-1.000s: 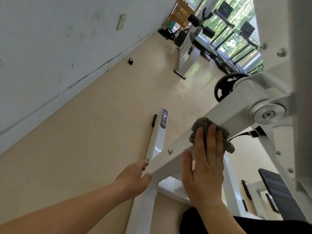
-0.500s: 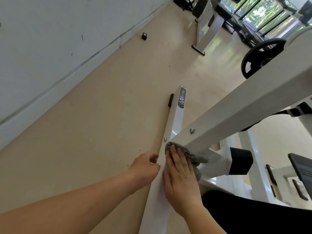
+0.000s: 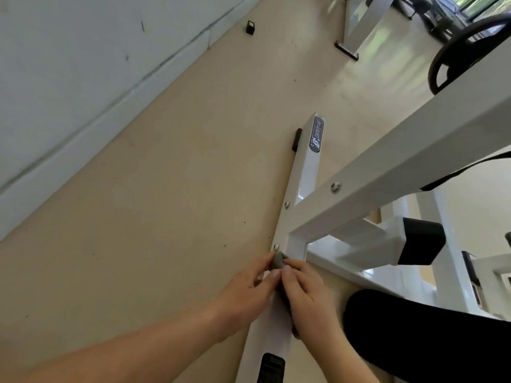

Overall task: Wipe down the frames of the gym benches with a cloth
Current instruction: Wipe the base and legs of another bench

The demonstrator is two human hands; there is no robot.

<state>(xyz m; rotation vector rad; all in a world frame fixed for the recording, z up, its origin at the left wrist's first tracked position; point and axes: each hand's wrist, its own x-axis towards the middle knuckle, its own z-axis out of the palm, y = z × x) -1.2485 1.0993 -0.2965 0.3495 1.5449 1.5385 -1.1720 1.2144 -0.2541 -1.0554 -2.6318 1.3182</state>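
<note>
The white bench frame has a floor bar (image 3: 302, 172) running up the middle and a slanted beam (image 3: 401, 161) bolted onto it. The grey cloth (image 3: 278, 263) lies bunched on the floor bar just below the joint, mostly hidden. My right hand (image 3: 309, 299) covers the cloth with bent fingers and holds it against the bar. My left hand (image 3: 249, 291) is beside it on the bar's left edge, finger and thumb pinching the cloth's exposed end.
A white wall (image 3: 83, 78) runs along the left, with a small black object (image 3: 250, 27) on the beige floor near it. A black weight plate (image 3: 453, 59) and another white machine (image 3: 356, 23) stand further back. My black-clad leg (image 3: 428, 341) is at lower right.
My right hand slid the cloth down the slanted beam to the floor bar below the joint. My left hand closed in and now pinches the cloth. The view tilted downward.
</note>
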